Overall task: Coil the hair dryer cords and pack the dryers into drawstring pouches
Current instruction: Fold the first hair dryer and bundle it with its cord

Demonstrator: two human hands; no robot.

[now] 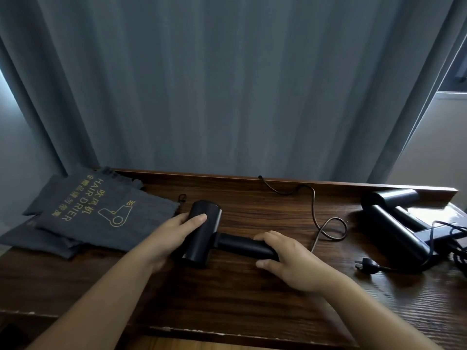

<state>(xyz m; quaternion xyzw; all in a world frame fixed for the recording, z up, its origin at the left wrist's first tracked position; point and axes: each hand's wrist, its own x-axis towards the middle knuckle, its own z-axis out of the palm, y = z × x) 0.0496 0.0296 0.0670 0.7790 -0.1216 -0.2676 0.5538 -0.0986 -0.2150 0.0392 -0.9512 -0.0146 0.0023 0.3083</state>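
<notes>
Dark wood-grain table (252, 286) carries everything. Stack of grey fabric drawstring pouches with gold print (101, 213) lies at its left end: soft, limp, you'll need two hands to hold a mouth open. Black hard-plastic hair dryer (202, 231) lies centre: rigid, smooth, probably head-heavy. Your left hand (174, 233) cups the barrel, your right hand (290, 258) wraps the handle end. Thin black cord (313, 205) trails loose behind, uncoiled, springy; gather from the handle.

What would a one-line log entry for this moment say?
left hand: grips dryer barrel | right hand: grips dryer handle | cord: uncoiled on table | pouches: flat, left
</notes>
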